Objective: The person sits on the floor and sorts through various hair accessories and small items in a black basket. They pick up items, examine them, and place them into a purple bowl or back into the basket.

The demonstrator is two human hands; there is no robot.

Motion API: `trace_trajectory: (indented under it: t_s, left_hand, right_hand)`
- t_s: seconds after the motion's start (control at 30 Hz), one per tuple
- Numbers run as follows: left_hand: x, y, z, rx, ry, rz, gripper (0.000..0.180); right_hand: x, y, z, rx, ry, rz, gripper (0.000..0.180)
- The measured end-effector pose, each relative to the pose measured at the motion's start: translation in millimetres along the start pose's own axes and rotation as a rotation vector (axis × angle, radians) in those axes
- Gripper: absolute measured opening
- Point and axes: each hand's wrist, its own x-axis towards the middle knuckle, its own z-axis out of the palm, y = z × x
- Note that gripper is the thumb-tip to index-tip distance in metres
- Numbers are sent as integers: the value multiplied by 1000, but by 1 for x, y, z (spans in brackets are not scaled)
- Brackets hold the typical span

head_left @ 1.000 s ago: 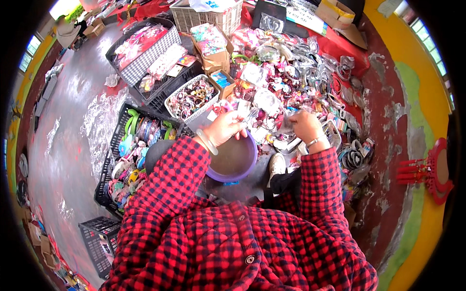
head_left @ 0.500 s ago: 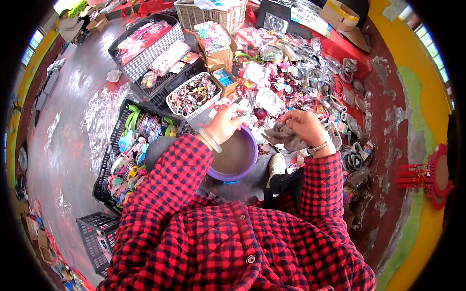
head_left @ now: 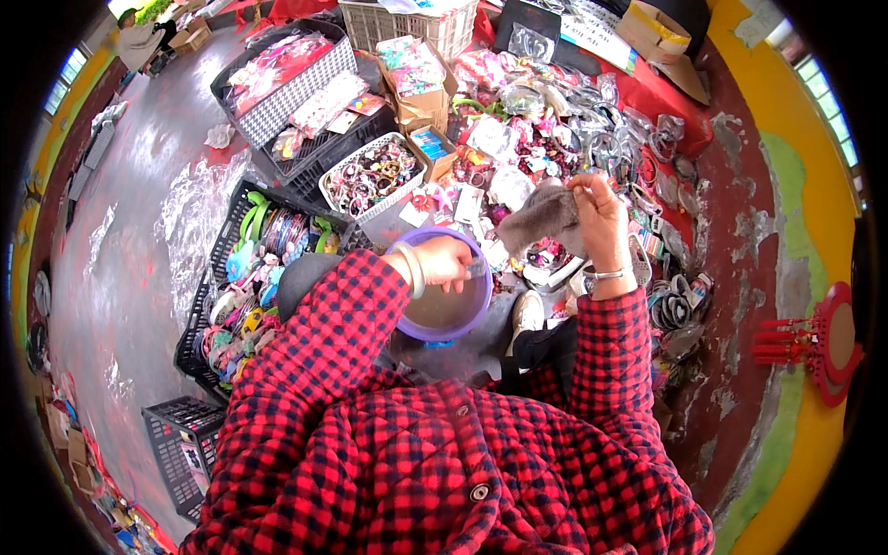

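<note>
My right hand (head_left: 601, 222) is closed on the upper edge of a grey-brown cloth (head_left: 541, 220), which hangs spread out above the heap of accessories. Over the purple basin (head_left: 487, 301), which holds murky water (head_left: 435, 310), is my left hand (head_left: 442, 261). Its fingers pinch a small greyish thing (head_left: 475, 268) whose kind I cannot make out. Below the cloth and beyond it lies a heap of hair accessories and plastic-wrapped pieces (head_left: 518, 139).
A black crate (head_left: 199, 314) of headbands and colourful trinkets stands left of the basin. Beyond it are a white basket (head_left: 416, 185) of hair ties, cardboard boxes (head_left: 425, 109) and a patterned crate (head_left: 301, 88). My shoe (head_left: 528, 313) is right of the basin. A red ornament (head_left: 832, 342) hangs at the right.
My left hand has come down and nearer, over the basin, with the small greyish thing. My right hand has risen, and the bunched cloth now hangs spread out.
</note>
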Motion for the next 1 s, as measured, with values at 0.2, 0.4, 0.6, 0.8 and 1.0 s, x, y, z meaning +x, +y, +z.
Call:
trace_trajectory:
  t_s: [0.2,0.4,0.6,0.8,1.0]
  left_hand:
    - [3,-4,7,-97,49,120,20]
    - [1,11,-3,-377,366,400,29]
    - [-4,20,-11,-472,452,674,38]
    - [-18,32,-2,-255,475,590,32]
    - [-13,39,3,-477,477,753,25]
  right_hand:
    - [-15,-38,28,110,-306,-30,14]
    - [-21,-52,24,-253,-713,-281,19]
    - [-17,-29,14,-385,-621,-419,12]
    - [-16,-47,29,-243,-311,-330,22]
    - [-23,-37,48,-309,-368,-307,14]
